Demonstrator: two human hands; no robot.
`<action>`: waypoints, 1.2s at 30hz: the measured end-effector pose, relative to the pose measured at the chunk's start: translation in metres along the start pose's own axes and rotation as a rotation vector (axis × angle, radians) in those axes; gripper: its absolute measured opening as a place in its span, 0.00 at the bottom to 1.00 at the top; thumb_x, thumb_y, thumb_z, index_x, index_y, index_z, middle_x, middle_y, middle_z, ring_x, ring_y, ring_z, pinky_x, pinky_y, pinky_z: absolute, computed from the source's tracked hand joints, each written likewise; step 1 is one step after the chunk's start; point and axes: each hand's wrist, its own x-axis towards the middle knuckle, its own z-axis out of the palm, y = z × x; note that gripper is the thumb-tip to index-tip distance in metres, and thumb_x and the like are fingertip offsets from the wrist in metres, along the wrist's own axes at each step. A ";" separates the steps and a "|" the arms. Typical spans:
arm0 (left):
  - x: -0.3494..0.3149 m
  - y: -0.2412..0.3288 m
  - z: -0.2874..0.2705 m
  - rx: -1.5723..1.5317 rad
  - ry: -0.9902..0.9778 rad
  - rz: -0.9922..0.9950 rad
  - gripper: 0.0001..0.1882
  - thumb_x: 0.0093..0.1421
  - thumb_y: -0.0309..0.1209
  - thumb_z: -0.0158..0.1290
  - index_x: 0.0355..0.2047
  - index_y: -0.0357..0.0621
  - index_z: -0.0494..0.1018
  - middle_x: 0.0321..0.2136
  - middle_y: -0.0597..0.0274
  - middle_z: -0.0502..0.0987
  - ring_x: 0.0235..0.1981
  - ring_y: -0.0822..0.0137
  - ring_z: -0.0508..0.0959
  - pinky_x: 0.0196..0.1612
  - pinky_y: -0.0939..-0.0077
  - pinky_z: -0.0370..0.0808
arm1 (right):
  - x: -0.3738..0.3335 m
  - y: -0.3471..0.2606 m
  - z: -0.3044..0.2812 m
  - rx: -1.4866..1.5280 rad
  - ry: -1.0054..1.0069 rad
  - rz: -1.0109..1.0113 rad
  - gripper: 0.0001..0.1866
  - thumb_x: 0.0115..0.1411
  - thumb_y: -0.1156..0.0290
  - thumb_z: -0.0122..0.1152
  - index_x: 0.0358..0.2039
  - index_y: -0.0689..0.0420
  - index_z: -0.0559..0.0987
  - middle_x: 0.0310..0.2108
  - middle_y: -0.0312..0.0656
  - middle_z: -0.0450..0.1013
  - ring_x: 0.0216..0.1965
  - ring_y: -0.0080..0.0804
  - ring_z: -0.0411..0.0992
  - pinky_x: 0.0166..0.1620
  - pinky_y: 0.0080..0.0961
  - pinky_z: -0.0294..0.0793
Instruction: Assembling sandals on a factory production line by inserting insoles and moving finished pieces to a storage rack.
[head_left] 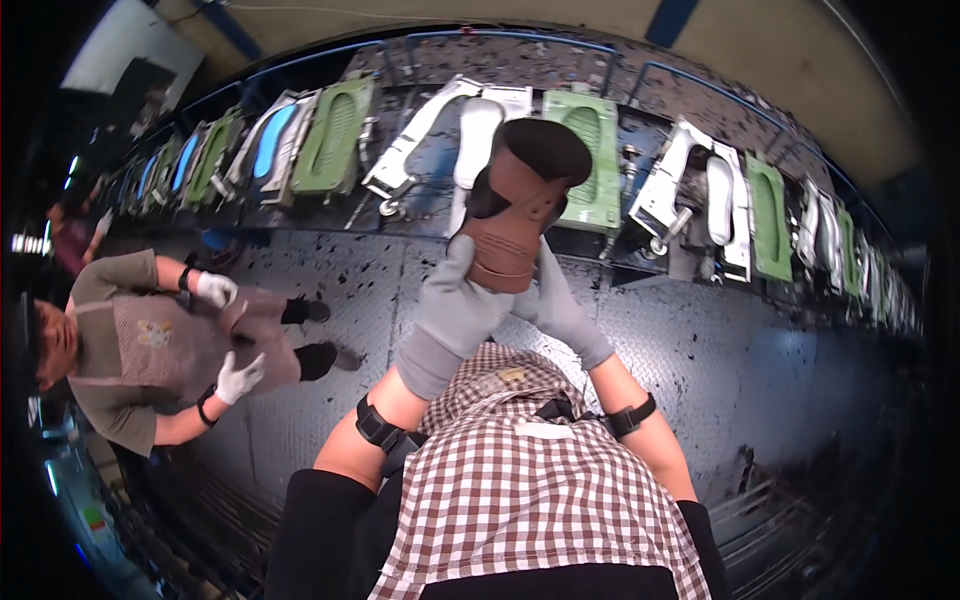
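Checked apron, brown and white (pixel 540 490): worn by the person, lower middle of the frame.
Black straps, two (pixel 378 428): one on each forearm, left and right of the apron.
Left hand, grey glove (pixel 460 300): centre of the frame, closed around the lower left of the shoe upper, thumb lying along its side.
Right hand, grey glove (pixel 560 308): just right of centre, gripping the same piece at its lower right; fingers partly hidden behind it.
Brown shoe upper, dark lining (pixel 512 225): upper centre, held up between both hands, its wide opening toward the top of the frame.
Co-worker in apron and white gloves (pixel 150 345): left side, both hands raised in front of the body.
Metal floor, dark specks (pixel 330 400): middle ground.
Row of moulds, arching across the upper frame: green mould halves (pixel 335 140), white shoe-shaped forms (pixel 480 140), blue forms farther left (pixel 270 140).
Blue rail (pixel 510 34): top, behind the moulds.
Beige wall (pixel 800 70): upper right.
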 end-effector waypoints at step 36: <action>0.110 -0.170 -0.091 0.834 0.506 -0.149 0.04 0.65 0.31 0.48 0.40 0.51 0.69 0.34 0.68 0.73 0.33 0.73 0.76 0.38 0.73 0.75 | -0.151 0.059 -0.192 0.420 0.287 0.498 0.25 0.66 0.69 0.53 0.61 0.68 0.68 0.54 0.43 0.73 0.55 0.27 0.69 0.60 0.24 0.67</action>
